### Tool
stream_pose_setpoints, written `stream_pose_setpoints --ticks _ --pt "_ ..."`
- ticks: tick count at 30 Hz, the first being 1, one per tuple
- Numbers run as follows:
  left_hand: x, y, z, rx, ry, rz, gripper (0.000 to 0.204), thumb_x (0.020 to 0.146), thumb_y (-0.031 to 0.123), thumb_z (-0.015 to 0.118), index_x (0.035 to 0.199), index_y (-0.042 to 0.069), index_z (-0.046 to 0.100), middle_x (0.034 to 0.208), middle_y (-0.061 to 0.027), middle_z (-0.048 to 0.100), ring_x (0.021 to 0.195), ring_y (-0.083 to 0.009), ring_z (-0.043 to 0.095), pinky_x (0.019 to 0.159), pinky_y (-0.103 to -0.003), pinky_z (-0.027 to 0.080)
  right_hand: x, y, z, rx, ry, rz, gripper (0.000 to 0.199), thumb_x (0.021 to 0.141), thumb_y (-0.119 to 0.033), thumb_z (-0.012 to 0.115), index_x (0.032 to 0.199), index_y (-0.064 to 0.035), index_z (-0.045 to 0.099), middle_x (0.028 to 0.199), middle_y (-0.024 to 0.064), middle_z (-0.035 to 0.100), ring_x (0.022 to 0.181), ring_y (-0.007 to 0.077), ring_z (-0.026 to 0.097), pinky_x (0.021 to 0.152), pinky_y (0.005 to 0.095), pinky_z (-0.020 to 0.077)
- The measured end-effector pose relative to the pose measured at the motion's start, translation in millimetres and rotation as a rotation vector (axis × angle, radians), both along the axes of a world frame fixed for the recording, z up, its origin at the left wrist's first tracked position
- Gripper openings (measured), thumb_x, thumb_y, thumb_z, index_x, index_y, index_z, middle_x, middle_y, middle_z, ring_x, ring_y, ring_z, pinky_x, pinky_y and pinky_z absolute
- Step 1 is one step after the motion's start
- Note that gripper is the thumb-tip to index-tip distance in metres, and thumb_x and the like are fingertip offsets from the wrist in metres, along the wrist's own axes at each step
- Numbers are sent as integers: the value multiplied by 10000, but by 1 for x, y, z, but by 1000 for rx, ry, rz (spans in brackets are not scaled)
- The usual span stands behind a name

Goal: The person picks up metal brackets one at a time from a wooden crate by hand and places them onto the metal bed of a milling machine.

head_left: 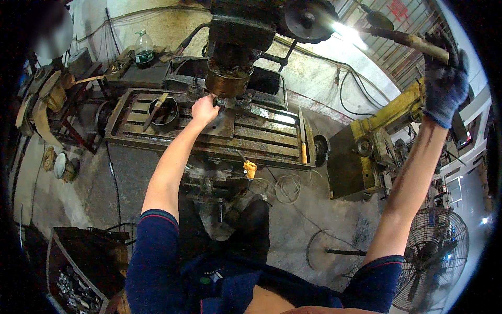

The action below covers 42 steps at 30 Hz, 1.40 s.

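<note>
My bare left hand (pixel 205 110) is closed just below the round, brownish spindle head (pixel 228 78) of a milling machine. Its fingers wrap a small dark piece whose kind I cannot make out. Up at the right, my right hand (pixel 447 86), in a dark blue-grey glove, grips the worn tan end of a long lever (pixel 413 43). Under my left hand lies the oily, slotted machine table (pixel 266 138). To the left on it stands a dark round pan (pixel 166 115) with a flat wooden-handled brush (pixel 156 111) across its rim.
A file (pixel 303 133) with an orange handle lies along the table's right end. A yellow-wrapped handle (pixel 249 168) juts out in front. Behind stands a green-tinted plastic bottle (pixel 143 49). A yellow-green machine (pixel 361 152) and a fan (pixel 431 256) are at right; a metal-scrap bin (pixel 78 267) is lower left.
</note>
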<state>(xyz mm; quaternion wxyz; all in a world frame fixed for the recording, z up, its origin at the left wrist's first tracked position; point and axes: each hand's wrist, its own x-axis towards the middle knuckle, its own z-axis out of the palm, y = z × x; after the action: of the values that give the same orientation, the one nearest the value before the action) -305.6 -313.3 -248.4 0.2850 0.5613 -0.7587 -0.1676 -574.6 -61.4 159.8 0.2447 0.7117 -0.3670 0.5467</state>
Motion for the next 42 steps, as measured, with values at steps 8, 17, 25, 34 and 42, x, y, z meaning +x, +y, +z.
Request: stream_pose_setpoints --ticks 8,17,25,34,42 --pt "7 -1 -4 8 -52 20 379 688 264 664 1030 113 602 890 -140 633 860 -301 603 746 -402 482 10 29 -114 51 -540 445 340 865 -330 476 940 -19 590 914 133 600 986 299 553 937 441 383" --pt "6 1 -2 0 -64 26 334 710 286 659 978 93 611 856 -146 628 842 -310 601 724 -411 485 41 28 -169 -73 -591 259 299 870 -257 436 809 5 568 912 180 609 885 305 574 889 435 392" --pt "8 -7 -6 -13 -100 22 321 684 285 660 884 36 632 846 -160 627 839 -323 600 727 -409 486 37 27 -137 60 -458 115 232 837 -179 427 831 22 543 857 129 597 901 262 568 890 339 367" --pt "7 -3 -6 -68 -53 3 280 674 270 662 744 1 626 774 -177 625 773 -339 604 659 -426 492 40 33 -170 12 -551 -52 345 845 -309 488 780 14 592 895 192 621 806 239 566 744 314 408" --pt "7 -7 -10 -2 -66 -5 346 691 292 673 857 -5 613 738 -174 622 736 -338 605 653 -422 486 36 24 -193 -37 -471 255 339 821 -307 515 759 23 560 841 161 595 897 281 562 933 456 350"
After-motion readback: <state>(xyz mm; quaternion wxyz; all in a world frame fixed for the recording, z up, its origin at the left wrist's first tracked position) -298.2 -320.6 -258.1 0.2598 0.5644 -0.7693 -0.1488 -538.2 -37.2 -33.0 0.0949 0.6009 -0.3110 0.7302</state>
